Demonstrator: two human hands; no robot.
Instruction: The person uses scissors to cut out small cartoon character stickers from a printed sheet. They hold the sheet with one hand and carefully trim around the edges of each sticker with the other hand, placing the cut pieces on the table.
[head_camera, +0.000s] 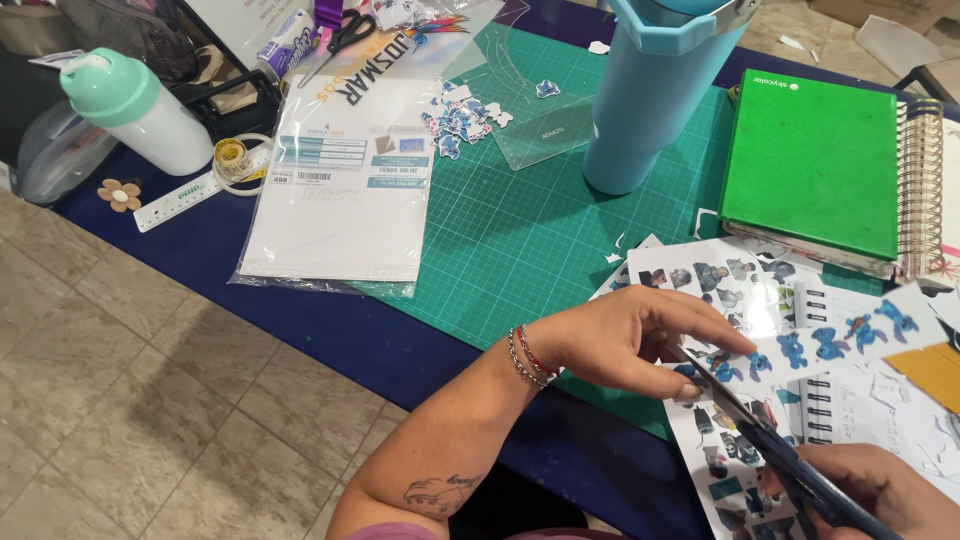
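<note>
Scissors (775, 455) sit gripped in the right hand (880, 490) at the near right, blades parted around a strip of blue cartoon stickers (830, 345). The left hand (620, 340) pinches that strip's left end between thumb and fingers, above printed sticker sheets (720, 285) on the green cutting mat (520, 240). Far right lies a green notebook (810, 160).

My right hand (880, 490) cut off at frame bottom; blue tumbler (655, 90) top cropped; sticker sheet (735, 470) figures too small to identify.
</note>
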